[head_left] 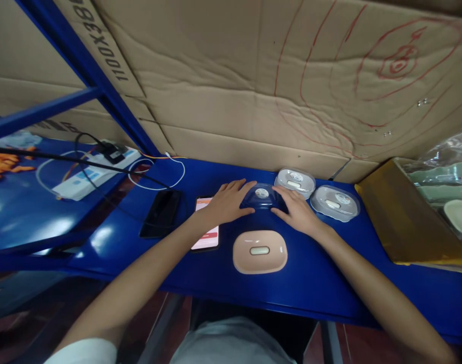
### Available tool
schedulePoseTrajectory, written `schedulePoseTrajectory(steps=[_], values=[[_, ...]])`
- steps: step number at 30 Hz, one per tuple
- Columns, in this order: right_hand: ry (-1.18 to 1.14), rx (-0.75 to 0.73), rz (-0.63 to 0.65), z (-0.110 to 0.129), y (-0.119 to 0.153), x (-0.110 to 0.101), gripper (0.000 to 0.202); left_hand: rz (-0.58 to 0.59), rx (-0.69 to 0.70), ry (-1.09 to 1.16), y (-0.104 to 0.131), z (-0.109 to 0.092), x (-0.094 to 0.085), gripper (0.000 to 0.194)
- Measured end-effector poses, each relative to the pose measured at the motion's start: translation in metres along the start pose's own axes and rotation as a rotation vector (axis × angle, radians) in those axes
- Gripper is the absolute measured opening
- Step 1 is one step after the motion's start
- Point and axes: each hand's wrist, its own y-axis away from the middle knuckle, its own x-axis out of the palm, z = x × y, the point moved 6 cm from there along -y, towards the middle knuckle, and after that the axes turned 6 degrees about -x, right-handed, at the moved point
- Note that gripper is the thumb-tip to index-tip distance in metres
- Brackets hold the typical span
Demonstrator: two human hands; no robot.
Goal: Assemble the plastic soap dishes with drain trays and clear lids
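Note:
My left hand [231, 202] and my right hand [297, 210] hold a clear plastic lid [261, 200] with a round white sticker between them, low over the blue table. The fingers lie along its far corners and the thumbs at its near side. Closer to me lies a pinkish-beige rounded lid-like piece [260, 258] with a pale oblong inset in its middle. Beyond my right hand sit two pale pieces under clear covers with round stickers, one at the back [295, 183] and one farther right [335, 203].
A phone with a lit screen [210, 240] lies partly under my left forearm, beside a dark phone [160, 213]. Farther left are a white power strip [90, 177] with cables and orange pieces [3, 164]. A cardboard box [397, 217] holding pale green items stands at right; cardboard [223, 101] lines the back.

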Motion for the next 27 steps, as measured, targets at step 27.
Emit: schedulePoseTrajectory(steps=[27], values=[[-0.076,-0.081,0.024,0.100,0.100,-0.028,0.064,-0.193,0.056,0.165,0.141,-0.047,-0.005,0.064]])
